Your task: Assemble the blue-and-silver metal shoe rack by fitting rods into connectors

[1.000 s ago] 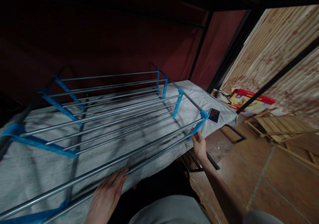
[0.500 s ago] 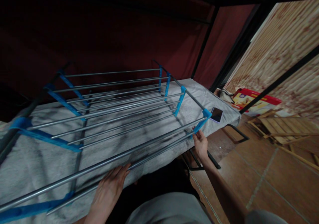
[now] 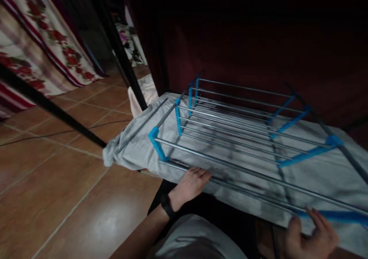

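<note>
A drying rack (image 3: 230,161) with metal rods and blue plastic brackets lies on a grey cloth-covered bed (image 3: 138,147). My left hand (image 3: 191,182), with a black band on its wrist, is closed over the lowest front metal rod (image 3: 244,192), a little right of the front left blue bracket (image 3: 158,145). At the rod's other end, my right hand (image 3: 313,232) has thumb and fingers apart. Its fingertips are at or very near the rod beside the front right blue bracket (image 3: 339,216); whether they touch is unclear.
Dark bed-frame bars (image 3: 71,124) slope across the left side. Beyond them are a tiled floor (image 3: 74,163) with a thin cable (image 3: 86,127) and a floral curtain (image 3: 54,40). A dark red panel (image 3: 244,51) stands behind the rack.
The view has swung left, taking the phone out of sight. My right hand's fingers, pinched at the right bracket before, are spread now. My left hand stays on the front rod.
</note>
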Motion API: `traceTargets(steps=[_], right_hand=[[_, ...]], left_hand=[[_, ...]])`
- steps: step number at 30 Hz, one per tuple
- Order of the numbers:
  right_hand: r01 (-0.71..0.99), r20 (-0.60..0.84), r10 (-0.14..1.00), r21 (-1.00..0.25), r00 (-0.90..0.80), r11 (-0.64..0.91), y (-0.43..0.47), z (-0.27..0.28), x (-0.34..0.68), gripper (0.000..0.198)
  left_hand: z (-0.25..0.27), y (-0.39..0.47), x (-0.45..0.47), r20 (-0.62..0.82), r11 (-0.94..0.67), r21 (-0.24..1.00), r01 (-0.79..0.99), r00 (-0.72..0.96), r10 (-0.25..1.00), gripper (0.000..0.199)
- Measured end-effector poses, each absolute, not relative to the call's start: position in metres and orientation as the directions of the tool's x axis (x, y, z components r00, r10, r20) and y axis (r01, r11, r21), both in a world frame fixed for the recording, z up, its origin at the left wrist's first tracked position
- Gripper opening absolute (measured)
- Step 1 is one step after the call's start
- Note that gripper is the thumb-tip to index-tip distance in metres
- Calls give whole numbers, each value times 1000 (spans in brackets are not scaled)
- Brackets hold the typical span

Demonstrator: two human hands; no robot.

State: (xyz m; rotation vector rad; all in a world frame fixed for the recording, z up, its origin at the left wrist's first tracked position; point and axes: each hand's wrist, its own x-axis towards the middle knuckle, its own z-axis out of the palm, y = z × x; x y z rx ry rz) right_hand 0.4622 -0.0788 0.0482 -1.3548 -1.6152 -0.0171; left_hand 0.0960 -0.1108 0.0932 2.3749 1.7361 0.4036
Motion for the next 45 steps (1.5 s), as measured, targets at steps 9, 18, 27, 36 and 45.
traceTargets(steps=[9,18,27,36,45], right_hand=[[570,406,578,-155,-708,807,-52,47,394,44],[595,399,592,-132,-700,793,-41,42,404,49],[590,377,568,-68,-732,805,-40,38,408,49],[564,417,519,-20,-746,826,-40,45,397,43],[492,163,530,-225,-832,841,-70,98,226,42]], left_hand=[[108,-116,99,153,-337,261,905,306,940,26],[93,-155,58,625,-200,434,878,-133,769,22],[101,-121,-39,122,-58,992,112,-736,666,65],[76,-98,-43,53,-82,996,-28,-554,831,71],[79,-90,-35,23,-105,991,-84,-662,749,75]])
